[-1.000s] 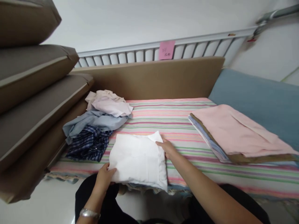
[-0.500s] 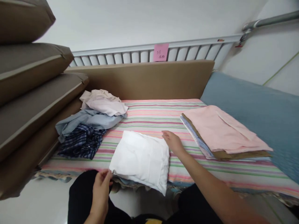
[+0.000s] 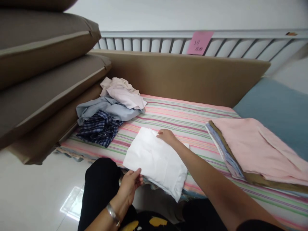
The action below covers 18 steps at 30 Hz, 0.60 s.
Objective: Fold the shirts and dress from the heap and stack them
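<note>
A white folded garment [image 3: 154, 160] lies at the front edge of the striped bed, its near edge hanging slightly over; it looks like a shirt, though its exact kind is unclear. My left hand [image 3: 131, 184] pinches its near edge, thumb on top and fingers underneath. At the far edge, my right hand [image 3: 167, 136] has its fingers closed on the cloth, and my forearm passes over the garment's right side. Left of it is a loose heap with a dark blue plaid shirt [image 3: 99, 128], a light blue garment [image 3: 113, 107] and a pale pink garment [image 3: 126, 94].
A stack of folded clothes topped by a pink garment [image 3: 269, 147] sits to the right on the striped sheet [image 3: 173, 117]. Brown cushions [image 3: 55, 83] are piled at the left. A brown board [image 3: 183, 75] stands along the back, below a pink note [image 3: 200, 42].
My view has turned left. My right hand has gone from beside the garment's far right corner to gripping its far edge. The left hand has moved right along the near edge.
</note>
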Each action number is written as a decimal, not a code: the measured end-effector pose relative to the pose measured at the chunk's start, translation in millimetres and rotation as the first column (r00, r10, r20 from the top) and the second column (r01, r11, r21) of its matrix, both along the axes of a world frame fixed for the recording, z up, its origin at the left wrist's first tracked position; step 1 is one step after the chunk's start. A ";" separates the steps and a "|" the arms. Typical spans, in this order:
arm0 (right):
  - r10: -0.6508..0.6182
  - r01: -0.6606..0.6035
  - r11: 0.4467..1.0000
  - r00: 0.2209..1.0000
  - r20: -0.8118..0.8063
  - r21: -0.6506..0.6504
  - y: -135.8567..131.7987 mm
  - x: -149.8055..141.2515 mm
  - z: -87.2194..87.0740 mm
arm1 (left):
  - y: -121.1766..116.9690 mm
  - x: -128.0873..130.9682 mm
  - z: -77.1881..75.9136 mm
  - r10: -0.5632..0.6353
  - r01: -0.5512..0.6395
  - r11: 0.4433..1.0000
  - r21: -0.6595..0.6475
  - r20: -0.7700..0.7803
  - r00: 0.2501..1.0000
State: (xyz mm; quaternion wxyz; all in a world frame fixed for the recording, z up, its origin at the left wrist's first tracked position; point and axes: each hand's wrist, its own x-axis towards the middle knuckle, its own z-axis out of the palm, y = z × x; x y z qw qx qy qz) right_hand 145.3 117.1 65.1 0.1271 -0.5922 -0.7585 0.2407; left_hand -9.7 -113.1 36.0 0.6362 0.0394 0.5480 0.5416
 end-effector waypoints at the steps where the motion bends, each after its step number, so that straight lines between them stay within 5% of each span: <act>1: -0.012 0.012 1.000 1.000 0.003 0.014 -0.6 -1.0 0.7 | 0.0 -0.4 0.7 0.011 -0.011 1.000 0.011 -0.034 0.999; 13: -0.038 0.018 0.982 0.994 0.101 0.188 -12.2 -17.4 -17.8 | 4.2 -25.9 -29.0 -0.146 0.098 0.986 -0.136 -0.399 0.905; 18: 0.074 -0.078 0.996 0.994 0.087 0.044 11.6 -32.5 -11.8 | 3.1 -35.2 -20.8 -0.123 0.034 0.980 -0.194 -0.466 0.876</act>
